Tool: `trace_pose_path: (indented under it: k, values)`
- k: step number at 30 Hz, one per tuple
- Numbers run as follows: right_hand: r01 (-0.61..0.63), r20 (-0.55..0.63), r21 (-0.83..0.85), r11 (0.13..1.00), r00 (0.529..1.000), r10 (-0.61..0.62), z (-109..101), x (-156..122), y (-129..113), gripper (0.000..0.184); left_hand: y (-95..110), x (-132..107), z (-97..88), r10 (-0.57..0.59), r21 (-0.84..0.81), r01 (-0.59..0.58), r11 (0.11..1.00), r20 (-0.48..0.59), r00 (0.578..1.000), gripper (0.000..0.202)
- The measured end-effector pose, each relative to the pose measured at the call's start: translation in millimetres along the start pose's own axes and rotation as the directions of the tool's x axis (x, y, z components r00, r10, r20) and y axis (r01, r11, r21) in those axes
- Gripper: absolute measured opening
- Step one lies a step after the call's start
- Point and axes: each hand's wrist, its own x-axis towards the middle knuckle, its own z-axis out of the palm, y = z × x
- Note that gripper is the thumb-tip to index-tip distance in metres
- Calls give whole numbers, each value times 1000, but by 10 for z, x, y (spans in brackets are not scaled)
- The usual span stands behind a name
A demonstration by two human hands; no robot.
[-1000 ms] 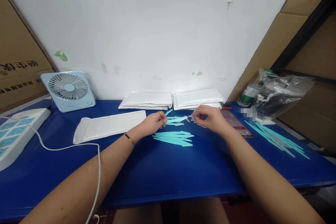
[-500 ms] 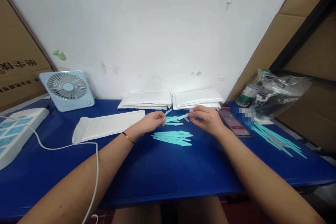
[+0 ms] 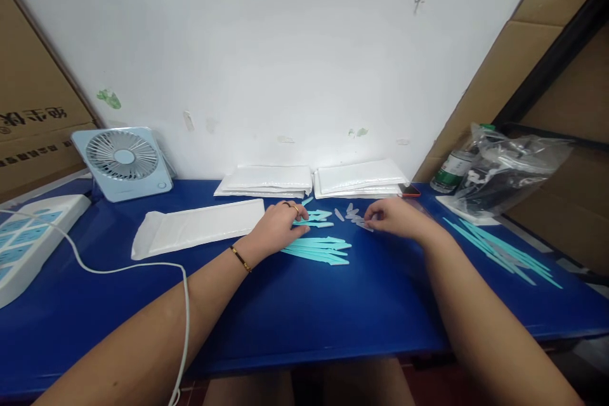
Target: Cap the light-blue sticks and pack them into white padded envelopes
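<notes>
My left hand (image 3: 281, 226) reaches over turquoise eyebrow razors (image 3: 320, 224), its thumb and index finger apart around their handles. Whether the fingertips touch one is unclear. Just nearer lies a fanned row of similar turquoise razors (image 3: 318, 248), their handle ends partly behind my left hand. At right, my right hand (image 3: 392, 219) is closed in a pinch, low over the table, with a clear blade cap (image 3: 365, 226) at its fingertips. Several more small clear caps (image 3: 351, 212) lie loosely between my hands.
White padded packets (image 3: 266, 179) are stacked along the wall; a long white packet (image 3: 200, 227) lies left. More turquoise razors (image 3: 504, 250) lie right, near a plastic bag (image 3: 509, 171) and a bottle (image 3: 451, 170). A fan (image 3: 124, 162) stands left. A white cable (image 3: 185, 311) crosses my left forearm.
My right hand has moved right, away from the razor, down to the clear caps, uncovering several of them. My left hand has turned over the razors and its pinch has loosened.
</notes>
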Motion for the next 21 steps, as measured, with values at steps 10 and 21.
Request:
trace_pose_path:
  k: [10, 21]
  values:
    - [73, 37, -102, 992, 997, -70, 224, 89, -83, 9, 86, -24, 70, -103, -172, 153, 973, 270, 957, 17]
    - [246, -43, -34, 969, 968, -247, 292, 128, -251, 9, 1, -37, -9, -189, -260, 210, 943, 104, 976, 22]
